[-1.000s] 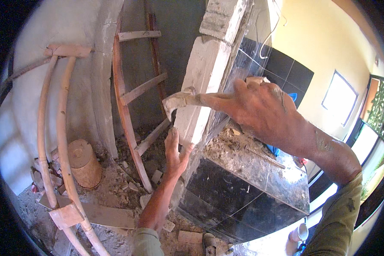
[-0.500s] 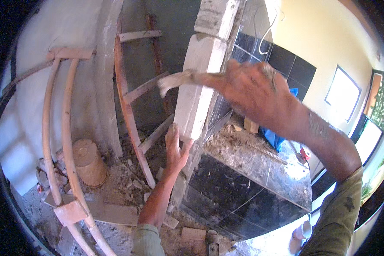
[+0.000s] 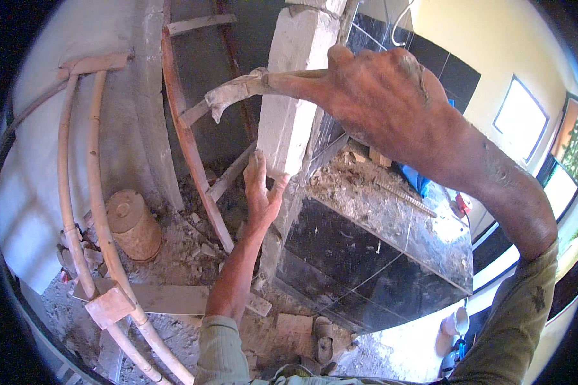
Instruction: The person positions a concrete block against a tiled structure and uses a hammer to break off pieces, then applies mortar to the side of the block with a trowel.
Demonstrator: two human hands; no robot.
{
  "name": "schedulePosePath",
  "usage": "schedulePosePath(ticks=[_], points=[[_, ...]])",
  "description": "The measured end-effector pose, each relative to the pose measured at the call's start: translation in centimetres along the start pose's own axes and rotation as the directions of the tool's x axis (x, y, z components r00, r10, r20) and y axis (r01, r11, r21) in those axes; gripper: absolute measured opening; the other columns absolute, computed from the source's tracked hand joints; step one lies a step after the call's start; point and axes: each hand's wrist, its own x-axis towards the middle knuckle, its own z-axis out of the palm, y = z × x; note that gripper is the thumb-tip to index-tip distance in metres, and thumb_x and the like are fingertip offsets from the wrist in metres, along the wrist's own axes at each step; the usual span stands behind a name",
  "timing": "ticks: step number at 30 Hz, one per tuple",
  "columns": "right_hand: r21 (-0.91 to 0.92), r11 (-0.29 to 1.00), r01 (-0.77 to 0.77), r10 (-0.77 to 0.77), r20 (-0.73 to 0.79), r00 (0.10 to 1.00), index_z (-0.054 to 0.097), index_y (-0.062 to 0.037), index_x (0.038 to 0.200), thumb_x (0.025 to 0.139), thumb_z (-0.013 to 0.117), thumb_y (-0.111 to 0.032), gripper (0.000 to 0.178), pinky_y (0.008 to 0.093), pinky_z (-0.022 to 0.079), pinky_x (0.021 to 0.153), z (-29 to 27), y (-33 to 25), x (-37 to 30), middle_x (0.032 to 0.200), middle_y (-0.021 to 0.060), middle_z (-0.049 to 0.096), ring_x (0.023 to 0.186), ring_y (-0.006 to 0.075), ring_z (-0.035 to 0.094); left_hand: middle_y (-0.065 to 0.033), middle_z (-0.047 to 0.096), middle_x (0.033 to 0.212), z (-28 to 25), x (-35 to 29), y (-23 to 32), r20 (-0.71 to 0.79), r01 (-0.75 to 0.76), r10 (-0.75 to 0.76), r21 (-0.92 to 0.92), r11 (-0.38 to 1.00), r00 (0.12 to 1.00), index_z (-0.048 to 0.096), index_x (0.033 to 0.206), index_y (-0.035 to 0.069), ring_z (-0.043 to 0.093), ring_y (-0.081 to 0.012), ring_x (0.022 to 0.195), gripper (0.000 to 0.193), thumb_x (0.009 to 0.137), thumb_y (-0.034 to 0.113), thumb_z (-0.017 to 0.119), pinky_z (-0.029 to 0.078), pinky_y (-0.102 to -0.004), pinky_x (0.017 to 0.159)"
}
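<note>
Right hand grips mortar-caked trowel toward 9 o'clock for plastering; left hand, fingers spread, empty, braces block pillar at 12.

My left hand is pressed to the block pillar, boxed in by the curved wooden frame on its left. My right hand has open air above the rubble-strewn black counter. A log stump crowds the floor.
</note>
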Motion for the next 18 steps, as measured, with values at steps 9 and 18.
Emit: schedulePosePath(ticks=[9, 18], points=[[-0.064, 0.979, 0.195, -0.205, -0.339, 0.918, 0.058, -0.0239, 0.126, 0.081, 0.066, -0.007, 0.048, 0.0334, 0.056, 0.066, 0.7, 0.0, 0.8, 0.099, 0.0088, 0.063, 0.080, 0.0244, 0.067, -0.0323, 0.034, 0.142, -0.6, 0.8, 0.4, 0.003, -0.033, 0.034, -0.050, 0.998, 0.999, 0.032, 0.143, -0.004, 0.034, -0.0465, 0.130, 0.075, 0.089, 0.038, 0.064, 0.030, -0.0533, 0.106], [0.145, 0.980, -0.138, 0.073, 0.383, 0.921, 0.040, -0.0201, 0.137, 0.090, 0.059, -0.013, 0.052, 0.0290, 0.054, 0.053, -1.6, 0.1, -5.7, 0.091, 0.0107, 0.060, 0.066, 0.0177, 0.059, -0.0333, 0.033, 0.142, 1.0, 0.6, 1.7, 0.077, 0.094, -0.085, -0.119, 0.988, 0.993, 0.035, 0.139, -0.010, 0.035, -0.0438, 0.131, 0.083, 0.085, 0.044, 0.068, 0.030, -0.0507, 0.108]])
